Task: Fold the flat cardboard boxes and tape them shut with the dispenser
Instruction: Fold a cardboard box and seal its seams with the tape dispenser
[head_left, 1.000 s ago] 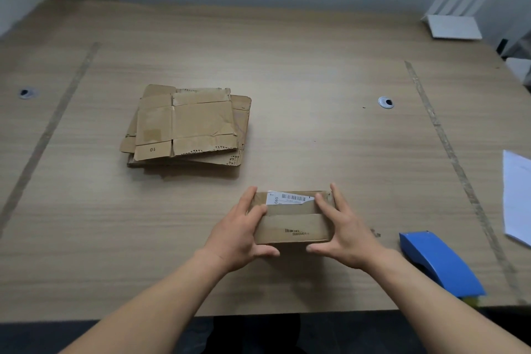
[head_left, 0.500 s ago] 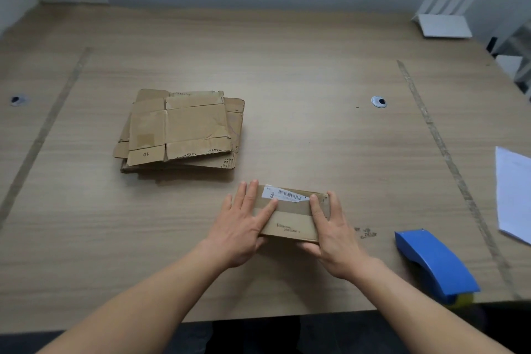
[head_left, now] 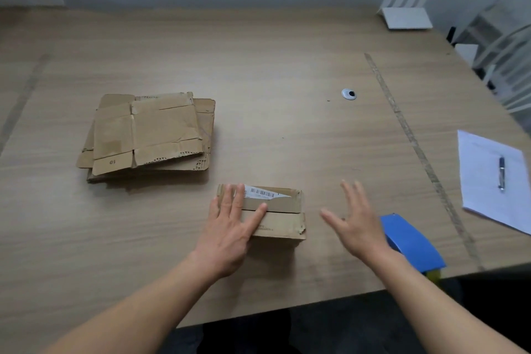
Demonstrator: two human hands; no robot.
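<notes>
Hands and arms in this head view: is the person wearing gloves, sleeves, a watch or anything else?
Nothing shows. The left hand and right hand are bare, with no gloves, rings or watch visible. Both forearms are uncovered up to the picture's edge, no sleeve in sight.

The left hand (head_left: 230,234) presses flat on the folded box (head_left: 275,211) — fingers (head_left: 238,198) straight across its top flaps. Right of the box, the right hand (head_left: 357,224) hovers open, just beside the blue tape dispenser (head_left: 411,241). Flat cardboard boxes (head_left: 149,135) lie left of the box, farther back on the counter (head_left: 273,66).

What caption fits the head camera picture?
Left hand presses the folded box shut while the open right hand hovers beside the blue tape dispenser.
</notes>
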